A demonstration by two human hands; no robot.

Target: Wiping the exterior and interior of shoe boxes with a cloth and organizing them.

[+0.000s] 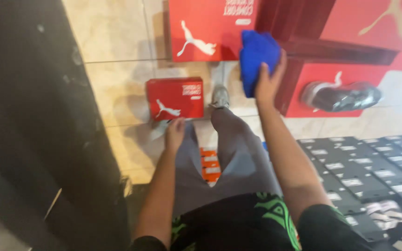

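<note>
Blue cloth [257, 56], bunched up, upper centre of the frame, clamped in the right hand [270, 81] with fingers spread over its lower edge; pressed against or just in front of the dark red edge of a shelf unit [303, 46], contact not clear through motion blur. Lower and left of centre, left hand [175, 132] hanging down, fingers loosely curled, touching or just above the lower edge of a small red shoebox [175, 98] lying on the tiled floor [112, 83]; whether anything is gripped cannot be told, though a pale scrap beside the fingers could be paper. Larger red box [210, 30] above, cut off by the top edge. Grey trouser legs [229, 153] and one grey shoe [220, 96] between the two arms; orange boxes [209, 165] partly hidden between the legs. At right, a dark shoe [340, 96] resting against a red panel, smeared by blur. Lower right, rows of black boxes [364, 172] with pale labels, cut off by the frame edge. Left side filled by a dark, indistinct surface [33, 139].
</note>
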